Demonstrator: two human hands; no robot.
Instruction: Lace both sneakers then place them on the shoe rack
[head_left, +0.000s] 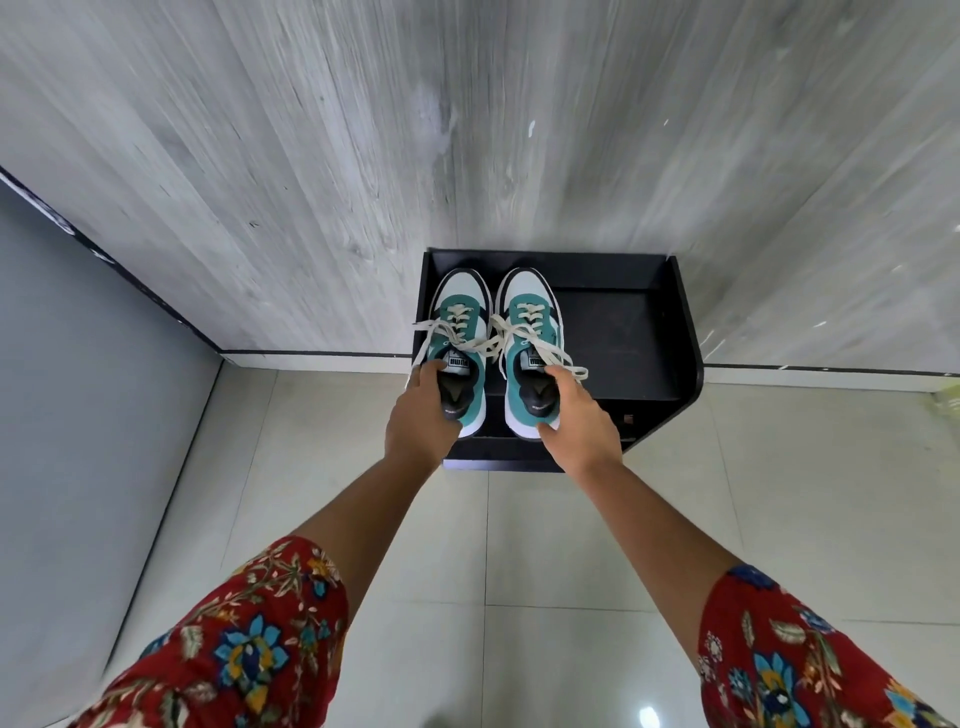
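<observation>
Two teal, white and black sneakers stand side by side, toes toward the wall, on the left half of the black shoe rack (618, 332). Both carry cream laces tied in loose bows. My left hand (423, 421) grips the heel collar of the left sneaker (460, 332), fingers reaching into its opening. My right hand (574, 421) holds the heel of the right sneaker (530, 332), thumb at the back of the heel, fingers over the collar. The heels hang slightly over the top shelf's front edge.
The rack stands against a grey wood-grain wall (467, 130), with a lower dark shelf edge showing below the sneakers. The right half of the rack's top holds nothing. Pale glossy floor tiles (519, 571) spread in front; a grey wall (78, 389) runs along the left.
</observation>
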